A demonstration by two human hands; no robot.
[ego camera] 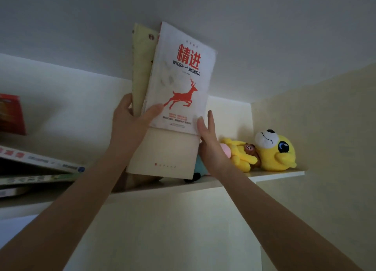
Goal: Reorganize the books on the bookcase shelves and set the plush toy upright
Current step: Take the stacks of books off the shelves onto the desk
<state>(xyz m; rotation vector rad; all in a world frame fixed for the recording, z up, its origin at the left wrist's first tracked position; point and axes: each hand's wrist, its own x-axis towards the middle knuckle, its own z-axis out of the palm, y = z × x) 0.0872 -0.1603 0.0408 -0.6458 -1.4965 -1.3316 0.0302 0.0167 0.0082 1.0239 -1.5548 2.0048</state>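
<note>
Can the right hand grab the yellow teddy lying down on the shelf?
Probably yes. The right hand is open beside the white deer book, and the yellow plush toy lies on its side just to its right on the same shelf, with nothing between them.

both hands (130, 120) hold upright books (179, 83) beside toppled plush toy (270, 150)

Home room, cream bookcase shelf (264, 176), yellow plush toy (272, 150), leaning books (40, 162)
</note>
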